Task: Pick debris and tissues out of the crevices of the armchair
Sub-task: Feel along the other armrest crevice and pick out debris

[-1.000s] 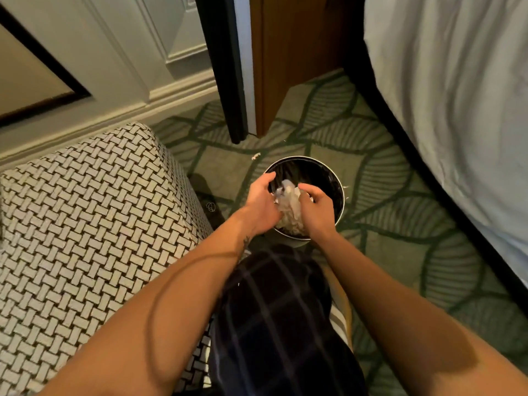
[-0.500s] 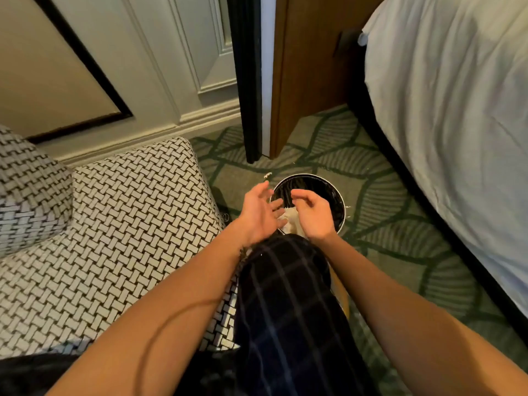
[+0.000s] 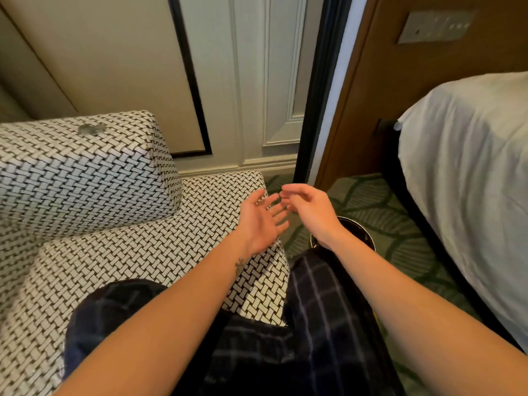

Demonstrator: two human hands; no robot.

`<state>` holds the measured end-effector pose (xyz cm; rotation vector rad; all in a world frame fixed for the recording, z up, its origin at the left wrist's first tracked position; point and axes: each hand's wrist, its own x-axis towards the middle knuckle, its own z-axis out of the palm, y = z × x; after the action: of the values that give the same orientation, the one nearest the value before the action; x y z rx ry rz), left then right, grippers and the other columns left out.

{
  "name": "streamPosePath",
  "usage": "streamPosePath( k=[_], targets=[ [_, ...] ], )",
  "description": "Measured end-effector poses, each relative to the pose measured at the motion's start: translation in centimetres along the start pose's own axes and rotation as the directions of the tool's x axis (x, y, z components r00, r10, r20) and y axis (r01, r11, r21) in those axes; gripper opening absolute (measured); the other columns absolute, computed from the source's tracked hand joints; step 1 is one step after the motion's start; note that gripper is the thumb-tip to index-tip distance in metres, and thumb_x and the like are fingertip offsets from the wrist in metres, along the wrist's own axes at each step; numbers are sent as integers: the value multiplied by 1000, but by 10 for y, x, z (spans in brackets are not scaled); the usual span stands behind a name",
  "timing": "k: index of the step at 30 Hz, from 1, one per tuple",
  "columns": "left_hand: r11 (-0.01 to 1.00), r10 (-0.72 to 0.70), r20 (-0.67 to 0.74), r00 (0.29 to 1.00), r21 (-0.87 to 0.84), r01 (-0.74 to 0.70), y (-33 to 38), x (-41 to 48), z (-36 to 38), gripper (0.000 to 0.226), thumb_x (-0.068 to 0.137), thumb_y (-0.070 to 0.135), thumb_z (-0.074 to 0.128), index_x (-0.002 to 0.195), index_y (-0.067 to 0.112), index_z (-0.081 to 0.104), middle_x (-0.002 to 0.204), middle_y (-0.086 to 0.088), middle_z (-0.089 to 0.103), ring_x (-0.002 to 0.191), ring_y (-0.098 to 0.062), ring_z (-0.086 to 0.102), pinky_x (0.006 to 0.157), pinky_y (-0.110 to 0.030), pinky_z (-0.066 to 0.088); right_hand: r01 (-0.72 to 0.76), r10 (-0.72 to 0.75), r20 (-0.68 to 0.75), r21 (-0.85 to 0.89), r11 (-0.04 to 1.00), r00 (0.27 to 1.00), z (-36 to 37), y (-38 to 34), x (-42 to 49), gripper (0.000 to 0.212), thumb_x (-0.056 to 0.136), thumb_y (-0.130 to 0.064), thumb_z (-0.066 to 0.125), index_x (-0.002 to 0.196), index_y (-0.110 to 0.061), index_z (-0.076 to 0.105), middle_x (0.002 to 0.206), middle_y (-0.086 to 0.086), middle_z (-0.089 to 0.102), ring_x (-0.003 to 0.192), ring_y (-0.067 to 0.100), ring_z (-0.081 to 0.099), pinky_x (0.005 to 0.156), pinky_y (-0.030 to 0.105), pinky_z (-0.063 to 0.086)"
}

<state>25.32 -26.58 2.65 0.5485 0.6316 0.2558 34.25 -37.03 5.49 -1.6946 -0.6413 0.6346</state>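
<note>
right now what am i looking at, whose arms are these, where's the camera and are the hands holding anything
No machine here: these are a person's two bare arms, filmed by one wide-angle camera worn on their head, looking forward and down. The left hand is palm up, fingers spread; the right hand has loosely curled fingers. Neither holds anything. Under the left hand is the woven-pattern armchair; under the right wrist, a dark round bin on green carpet. A bed is on the right.
</note>
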Motion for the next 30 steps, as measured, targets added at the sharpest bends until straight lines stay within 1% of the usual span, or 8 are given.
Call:
streamPosePath(
  k=[6,10,12,15,17,19,24,30],
  targets=[
    [967,210,-58,976,-138,-216,39,-96,-39,54,103,39,40,139,3,56,139,-21,62,130,-29,59,112,-46,45,65,-67,187,20,998,980,82,-49,-31,30,99,-6,55,119,-22,70,111,-8,74,102,3,69,97,29,55],
    [912,305,-157,939,-234,-335,62,-159,-86,54,102,38,44,139,1,55,139,-21,62,131,-30,58,116,-47,41,120,-116,367,11,993,923,150,-71,-53,31,98,-2,56,117,-22,70,110,-9,74,100,1,69,88,21,56],
    [879,335,-213,918,-281,-386,73,-188,-111,55,101,38,46,139,0,55,134,-19,65,130,-29,59,115,-46,42,124,-123,447,28,992,886,185,-79,-66,32,98,-1,56,116,-23,70,111,-8,74,101,2,69,89,22,56],
    [831,378,-279,883,-318,-456,88,-230,-142,56,100,37,45,139,-3,53,116,-16,70,112,-25,65,98,-42,51,135,-138,527,44,990,839,236,-85,-83,32,97,-1,57,113,-24,71,110,-9,74,102,3,69,93,24,56],
    [790,393,-313,864,-366,-492,97,-254,-164,60,99,36,45,142,-5,49,122,-16,67,114,-25,62,99,-42,50,155,-160,570,58,986,806,265,-89,-95,32,96,0,58,115,-22,72,110,-8,75,103,4,70,95,25,55],
    [748,452,-340,825,-359,-558,103,-285,-193,62,99,36,46,145,-6,46,135,-18,61,128,-27,56,108,-43,46,178,-182,631,70,981,754,302,-91,-113,33,96,2,58,118,-19,71,110,-7,75,103,3,69,94,23,55],
    [695,478,-403,780,-370,-617,82,-328,-239,55,102,33,42,142,-4,50,138,-23,62,129,-34,60,111,-44,44,279,-196,745,15,960,637,350,-93,-147,29,97,-4,61,118,-22,70,110,-11,72,103,0,67,95,23,54],
    [661,361,-540,761,-428,-617,36,-364,-305,58,97,34,47,139,-6,52,120,-22,70,110,-34,67,95,-44,51,353,-48,895,-125,927,443,413,-64,-192,29,96,-10,62,120,-25,70,112,-18,68,104,-5,62,93,19,52]
  ],
)
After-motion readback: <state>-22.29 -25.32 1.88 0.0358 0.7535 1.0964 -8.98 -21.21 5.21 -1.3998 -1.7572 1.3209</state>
